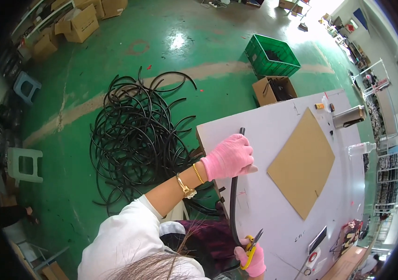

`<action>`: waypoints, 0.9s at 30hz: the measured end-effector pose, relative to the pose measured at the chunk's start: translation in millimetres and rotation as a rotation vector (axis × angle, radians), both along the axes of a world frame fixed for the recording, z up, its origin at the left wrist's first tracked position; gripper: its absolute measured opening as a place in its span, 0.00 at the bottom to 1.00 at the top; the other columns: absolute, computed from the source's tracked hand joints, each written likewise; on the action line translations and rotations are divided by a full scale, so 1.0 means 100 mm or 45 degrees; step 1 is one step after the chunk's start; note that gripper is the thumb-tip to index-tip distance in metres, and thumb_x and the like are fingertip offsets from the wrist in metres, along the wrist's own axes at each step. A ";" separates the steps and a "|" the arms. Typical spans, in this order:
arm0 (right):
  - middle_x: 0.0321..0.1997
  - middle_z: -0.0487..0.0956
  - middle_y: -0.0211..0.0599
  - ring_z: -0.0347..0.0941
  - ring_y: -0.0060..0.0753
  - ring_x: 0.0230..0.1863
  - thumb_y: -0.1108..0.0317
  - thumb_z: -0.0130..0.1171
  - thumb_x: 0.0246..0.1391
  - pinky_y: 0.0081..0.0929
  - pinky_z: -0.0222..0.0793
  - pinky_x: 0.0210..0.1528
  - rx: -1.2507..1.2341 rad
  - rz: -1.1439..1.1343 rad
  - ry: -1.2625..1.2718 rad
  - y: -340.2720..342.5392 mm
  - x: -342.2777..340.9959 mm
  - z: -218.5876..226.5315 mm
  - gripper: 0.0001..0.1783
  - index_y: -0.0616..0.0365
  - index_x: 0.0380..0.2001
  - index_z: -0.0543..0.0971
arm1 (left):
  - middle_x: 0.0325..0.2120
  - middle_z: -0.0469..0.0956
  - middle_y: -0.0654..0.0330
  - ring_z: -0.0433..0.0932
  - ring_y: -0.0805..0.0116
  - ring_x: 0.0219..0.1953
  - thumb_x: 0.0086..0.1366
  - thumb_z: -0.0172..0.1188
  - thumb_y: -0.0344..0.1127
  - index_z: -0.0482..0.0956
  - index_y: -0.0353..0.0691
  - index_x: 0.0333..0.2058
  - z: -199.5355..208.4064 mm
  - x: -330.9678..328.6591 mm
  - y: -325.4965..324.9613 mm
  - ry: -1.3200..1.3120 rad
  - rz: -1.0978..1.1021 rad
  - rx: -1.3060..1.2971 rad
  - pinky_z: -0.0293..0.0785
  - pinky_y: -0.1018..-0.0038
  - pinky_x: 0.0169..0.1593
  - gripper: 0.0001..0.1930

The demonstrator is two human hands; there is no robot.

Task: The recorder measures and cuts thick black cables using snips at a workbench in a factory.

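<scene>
A length of black rubber hose (pixel 232 205) was laid along the near-left edge of the white surface (pixel 273 140) and was held at two places. The left hand (pixel 229 157), in a pink glove, was closed over the upper part of the hose, its fingers curled round it and pressing it down onto the surface; a short end of the hose stood out beyond the knuckles toward the far edge. The right hand (pixel 251 259), also gloved in pink, was wrapped round the yellow handles of a pair of scissors (pixel 252 245), whose blades were parted just beside the lower end of the hose.

For a clean cut, it was judged that the hose should be kept flat and straight under the left hand, so that its natural curl was taken out, and that the blades should be set square across it, not at a slant. The grip of the left hand was best kept well away from the blades. A firm single closing of the scissors was thought better than several nibbles, since rubber tends to squeeze aside.

The hose thus ran between the two hands, gripped by the left and met by the scissors at the right. A brown cardboard sheet (pixel 301 163) lay apart on the surface, and a heap of black hoses (pixel 136 135) lay on the green floor (pixel 171 42).
</scene>
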State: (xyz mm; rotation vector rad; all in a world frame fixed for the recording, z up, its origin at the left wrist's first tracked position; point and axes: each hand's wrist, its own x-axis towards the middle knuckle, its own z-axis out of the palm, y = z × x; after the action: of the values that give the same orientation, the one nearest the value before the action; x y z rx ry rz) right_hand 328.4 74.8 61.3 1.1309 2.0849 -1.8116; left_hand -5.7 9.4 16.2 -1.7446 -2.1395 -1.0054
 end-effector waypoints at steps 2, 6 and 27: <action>0.19 0.72 0.30 0.68 0.19 0.19 0.79 0.56 0.48 0.17 0.63 0.23 -0.118 0.012 -0.086 0.12 0.00 0.00 0.14 0.62 0.39 0.69 | 0.21 0.73 0.63 0.72 0.63 0.35 0.59 0.57 0.50 0.74 0.46 0.16 -0.04 -0.04 -0.02 0.005 -0.018 -0.085 0.67 0.63 0.48 0.18; 0.21 0.71 0.31 0.67 0.21 0.19 0.78 0.56 0.48 0.18 0.62 0.22 0.008 -0.207 0.024 0.35 0.02 -0.02 0.14 0.61 0.39 0.68 | 0.15 0.70 0.63 0.71 0.62 0.29 0.59 0.56 0.50 0.73 0.46 0.11 -0.10 -0.02 -0.08 0.007 0.163 -0.077 0.66 0.65 0.41 0.21; 0.20 0.70 0.31 0.66 0.22 0.17 0.71 0.58 0.54 0.20 0.63 0.21 0.122 -0.145 0.048 0.39 -0.08 -0.12 0.13 0.59 0.39 0.66 | 0.19 0.73 0.62 0.73 0.62 0.31 0.57 0.59 0.49 0.78 0.45 0.16 -0.09 -0.09 -0.05 -0.134 0.564 -0.232 0.66 0.65 0.37 0.17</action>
State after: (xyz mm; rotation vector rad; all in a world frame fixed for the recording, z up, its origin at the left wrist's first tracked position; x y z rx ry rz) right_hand 320.2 113.9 48.9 1.2734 2.1919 -1.8129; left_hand -15.1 4.7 7.1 -1.2117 -2.5939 -0.8168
